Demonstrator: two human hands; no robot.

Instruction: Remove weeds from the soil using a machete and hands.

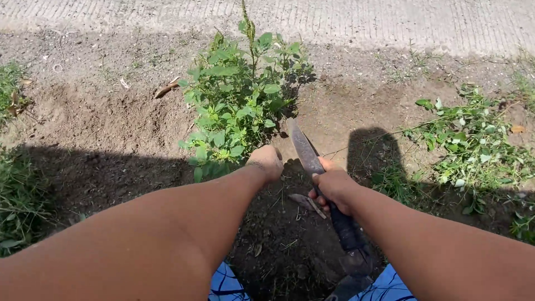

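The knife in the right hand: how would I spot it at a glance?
Start at the tall leafy weed in the bare soil. Just right of its base, the right hand grips a dark handle. The knife has a rusty, dull blade pointing up.

Bare soil [100, 128]; concrete strip [390, 22] beyond; hard sunlight, sharp shadows
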